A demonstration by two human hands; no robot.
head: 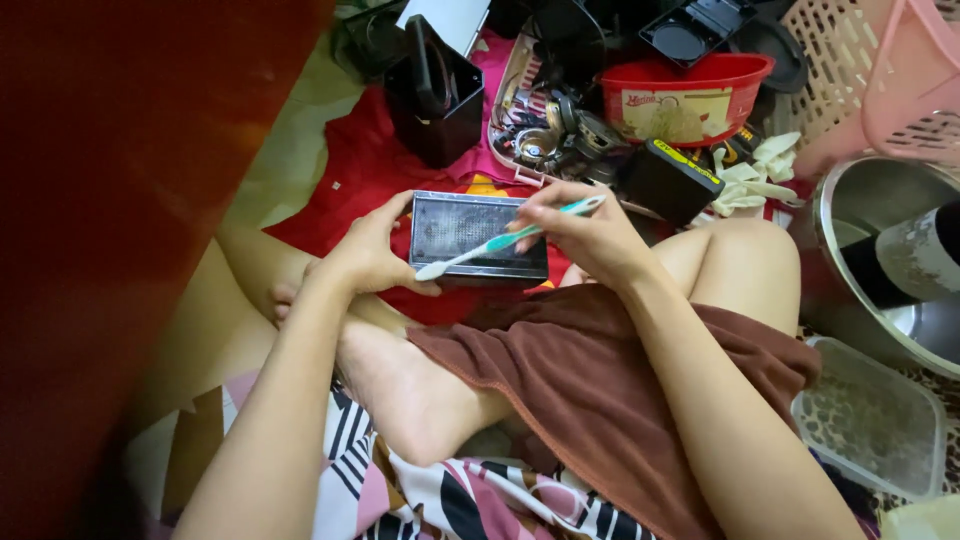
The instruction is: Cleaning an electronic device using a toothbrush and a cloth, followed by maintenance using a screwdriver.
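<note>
Both hands work on one thing: the left hand (365,255) clasps the left end of a flat grey metal box with a mesh face (478,237), thumb along its lower edge and fingers curled over the top, a closed grip holding the box tilted toward the camera above the person's lap. At 3 o'clock of the box, the right hand (590,235) pinches a teal and white toothbrush (505,240) by its handle, a narrow grip; the brush runs aslant across the mesh, its white head touching the box's lower left corner, near the left thumb.

A brown towel (590,390) lies over the thighs at 6 o'clock of the box. A red cloth (350,180) is spread on the floor under the box. At 12 o'clock, on that cloth, a black open case (435,95) stands upright, and at 1 o'clock a tray of small metal parts (535,130) lies beside a red plastic tub (685,95). A black block with a yellow label (670,180) sits at 2 o'clock, just beside the right hand's fingers. Farther at 3 o'clock is a steel basin (880,250); at 4 o'clock, a clear plastic container (875,425).
</note>
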